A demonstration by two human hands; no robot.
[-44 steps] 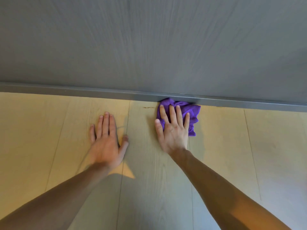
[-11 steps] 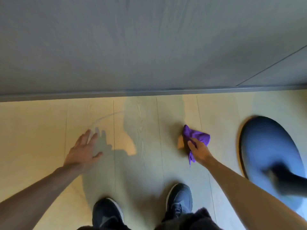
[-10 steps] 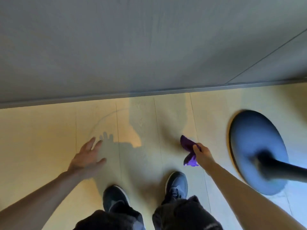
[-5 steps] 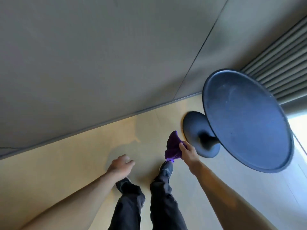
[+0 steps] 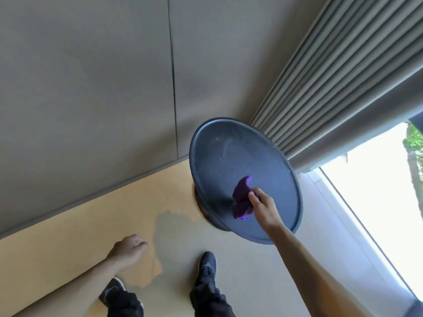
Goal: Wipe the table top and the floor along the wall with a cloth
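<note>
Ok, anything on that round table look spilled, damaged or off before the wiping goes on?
Nothing spilled or broken. The round table top shows faint pale smears and specks near its far side, likely dust or residue. The right hand holds the purple cloth over the near side, so those marks look unwiped.

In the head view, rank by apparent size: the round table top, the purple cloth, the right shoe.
1. Round table top, by far the largest.
2 and 3. Purple cloth and right shoe look roughly alike; the cloth is nearer the camera and partly hidden by the right hand, so unranked.
</note>
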